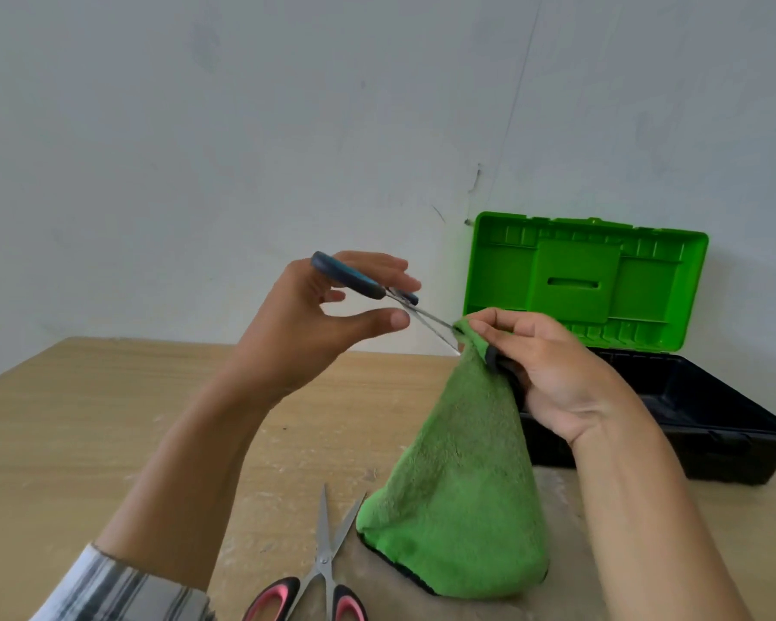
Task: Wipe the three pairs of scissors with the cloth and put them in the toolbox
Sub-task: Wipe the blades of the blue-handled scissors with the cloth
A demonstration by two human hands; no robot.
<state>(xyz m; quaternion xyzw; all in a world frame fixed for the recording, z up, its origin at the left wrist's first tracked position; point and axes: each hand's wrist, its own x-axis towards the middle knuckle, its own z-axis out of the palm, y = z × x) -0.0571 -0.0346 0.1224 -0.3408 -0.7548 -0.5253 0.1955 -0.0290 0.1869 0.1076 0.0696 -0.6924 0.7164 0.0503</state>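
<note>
My left hand (328, 316) holds blue-handled scissors (368, 286) up in the air, blades parted and pointing right and down. My right hand (543, 365) pinches the green cloth (453, 495) around the blade tips; the rest of the cloth hangs down to the table. A second pair, with pink and black handles (321, 571), lies open on the table at the bottom edge, just left of the cloth. The toolbox (699, 405) stands open at the right, its black tray behind my right wrist and its green lid (583, 280) upright against the wall. No third pair is visible.
The wooden table (86, 423) runs up to a pale wall behind. Its surface is scuffed and dusty around the cloth. The toolbox sits near the table's back right corner.
</note>
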